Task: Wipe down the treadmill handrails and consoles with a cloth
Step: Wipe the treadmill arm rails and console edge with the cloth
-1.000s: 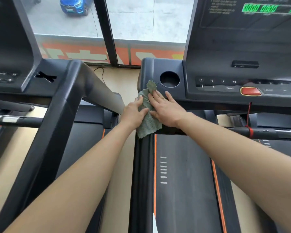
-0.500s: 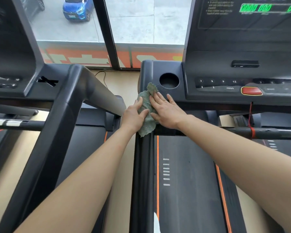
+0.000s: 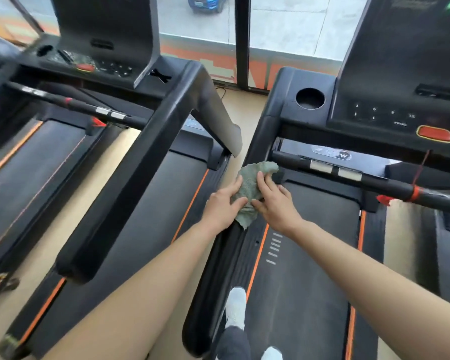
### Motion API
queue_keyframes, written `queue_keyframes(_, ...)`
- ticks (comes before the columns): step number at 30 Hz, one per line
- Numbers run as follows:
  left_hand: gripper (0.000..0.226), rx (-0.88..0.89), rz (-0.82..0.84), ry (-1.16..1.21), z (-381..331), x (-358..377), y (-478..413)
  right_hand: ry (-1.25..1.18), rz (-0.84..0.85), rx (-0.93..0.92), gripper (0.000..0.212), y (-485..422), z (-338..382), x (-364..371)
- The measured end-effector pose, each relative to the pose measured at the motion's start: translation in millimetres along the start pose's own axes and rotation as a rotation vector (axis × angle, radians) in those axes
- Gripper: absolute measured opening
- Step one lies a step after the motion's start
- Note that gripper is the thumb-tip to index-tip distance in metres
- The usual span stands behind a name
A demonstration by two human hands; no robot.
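Note:
A crumpled green cloth (image 3: pixel 253 178) lies over the black left handrail (image 3: pixel 213 271) of the right treadmill, just below where the rail meets the console (image 3: pixel 400 74). My left hand (image 3: pixel 222 206) grips the cloth from the rail's left side, thumb on top. My right hand (image 3: pixel 273 206) presses on the cloth from the right with fairly straight fingers. The hands hide the lower half of the cloth and the rail under it.
A round cup holder (image 3: pixel 309 98) and a red stop button (image 3: pixel 434 133) sit on the console. A crossbar with silver pads (image 3: pixel 348 175) runs to the right. The neighbouring treadmill's thick handrail (image 3: pixel 130 178) stands close on the left. My white shoe (image 3: pixel 235 305) is on the belt edge.
Both hands and the cloth have slid down from the console's corner by the cup holder onto the handrail, closer to me. The camera has tilted down and turned left.

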State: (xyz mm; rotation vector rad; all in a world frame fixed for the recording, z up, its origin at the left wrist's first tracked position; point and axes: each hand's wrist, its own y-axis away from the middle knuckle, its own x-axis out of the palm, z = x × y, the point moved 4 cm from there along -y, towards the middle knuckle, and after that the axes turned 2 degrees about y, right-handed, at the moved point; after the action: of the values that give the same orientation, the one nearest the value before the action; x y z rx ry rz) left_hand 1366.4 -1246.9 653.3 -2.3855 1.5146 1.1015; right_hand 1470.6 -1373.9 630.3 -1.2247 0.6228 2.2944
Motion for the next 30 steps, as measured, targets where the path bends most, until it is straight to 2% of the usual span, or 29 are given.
queue_keyframes(6, 0.065, -0.076, -0.047, -0.015, 20.5, 6.5, 82.6, -0.261, 0.101, 0.01, 0.085, 55.2, 28.1, 24.4)
queue_keyframes(15, 0.064, -0.157, -0.076, -0.036, 55.1, 10.7, 180.4, -0.321, 0.092, -0.003, 0.085, 142.5, 69.0, 66.1)
queue_keyframes(30, 0.062, -0.265, -0.233, -0.013, 97.2, 32.3, 302.9, -0.492, -0.037, 0.027, 0.079, 252.7, 112.1, 140.6)
